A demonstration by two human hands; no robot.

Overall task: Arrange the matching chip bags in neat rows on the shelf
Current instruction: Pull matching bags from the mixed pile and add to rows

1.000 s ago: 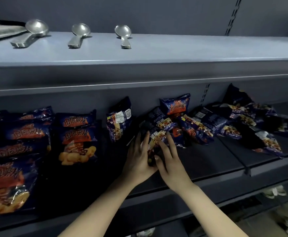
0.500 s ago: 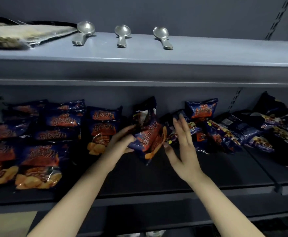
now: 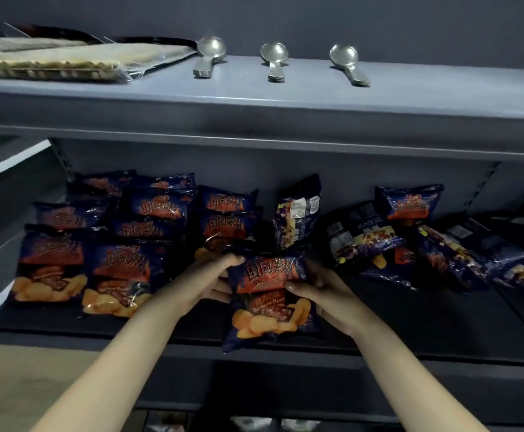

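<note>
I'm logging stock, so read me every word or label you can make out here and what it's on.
"Barbecue Flavor": on the held chip bag, gripped by the left hand and right hand.
Large Chinese brand characters: on that bag and the arranged bags; too blurred to transcribe.
Back label on the upright bag: too small to read.

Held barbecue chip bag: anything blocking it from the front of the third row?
Nothing visible. The left hand and right hand grip the barbecue chip bag by its sides at the shelf's front edge. The dark shelf surface just left of it, beside the front bag of the second row, is bare.
</note>
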